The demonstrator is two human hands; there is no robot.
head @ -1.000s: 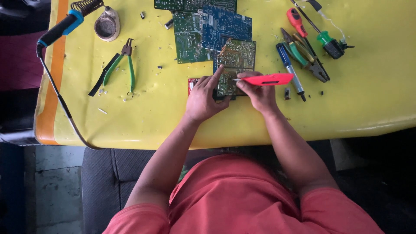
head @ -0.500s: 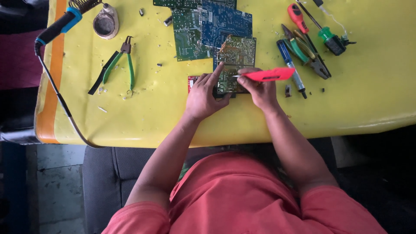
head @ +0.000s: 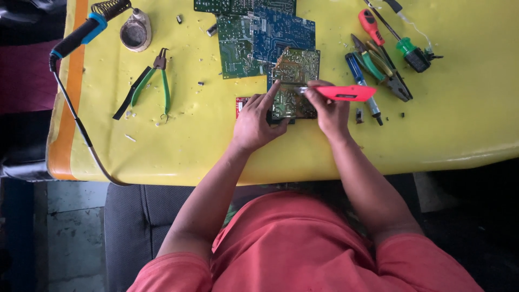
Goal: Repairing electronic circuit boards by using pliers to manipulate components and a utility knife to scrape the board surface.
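My left hand point(head: 254, 121) presses flat on the near edge of a small green circuit board point(head: 294, 81) on the yellow table point(head: 205, 146), index finger stretched onto the board. My right hand point(head: 331, 111) grips a red-handled tool point(head: 343, 93) held sideways, its metal tip touching the board's middle. A small red board point(head: 240, 103) peeks out from under my left hand.
Blue point(head: 284, 30) and green circuit boards point(head: 235, 46) lie behind. Green-handled pliers point(head: 154, 81) and a soldering iron point(head: 81, 35) with its stand point(head: 135, 32) are at left. Screwdrivers and pliers point(head: 384, 59) lie at right. The table's front edge is close to my body.
Both hands stay on the board; the red tool's tip has shifted slightly over it. The view has drifted a little.
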